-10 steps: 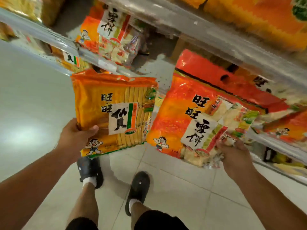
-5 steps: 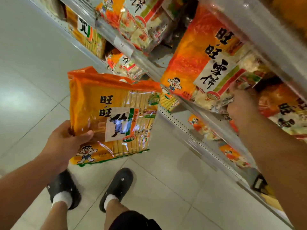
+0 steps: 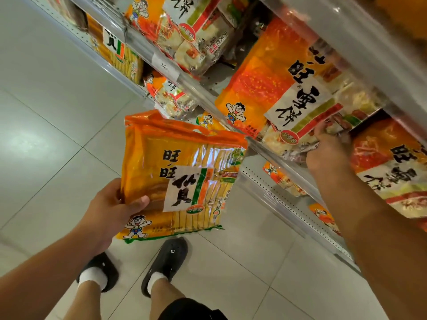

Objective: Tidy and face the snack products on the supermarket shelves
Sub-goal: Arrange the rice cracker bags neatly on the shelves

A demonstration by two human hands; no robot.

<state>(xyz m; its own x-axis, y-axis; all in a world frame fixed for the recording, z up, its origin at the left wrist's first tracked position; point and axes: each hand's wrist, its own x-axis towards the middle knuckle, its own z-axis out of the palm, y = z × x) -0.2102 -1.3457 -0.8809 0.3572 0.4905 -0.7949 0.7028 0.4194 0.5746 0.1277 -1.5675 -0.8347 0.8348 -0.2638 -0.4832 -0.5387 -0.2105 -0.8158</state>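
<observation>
The left hand (image 3: 111, 210) grips the yellow bag (image 3: 180, 179) by its lower left edge, held over the floor (image 3: 46, 125), apart from the shelf edge (image 3: 198, 91). The right hand (image 3: 328, 151) grips the bottom edge of the orange bag (image 3: 277, 88) overhanging the shelf front.

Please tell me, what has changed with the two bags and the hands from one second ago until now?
The right hand lifted the red-orange bag from in front of the shelves up onto the shelf and still grips its lower edge. The left hand keeps holding the yellow bag off the shelf, as before.
</observation>
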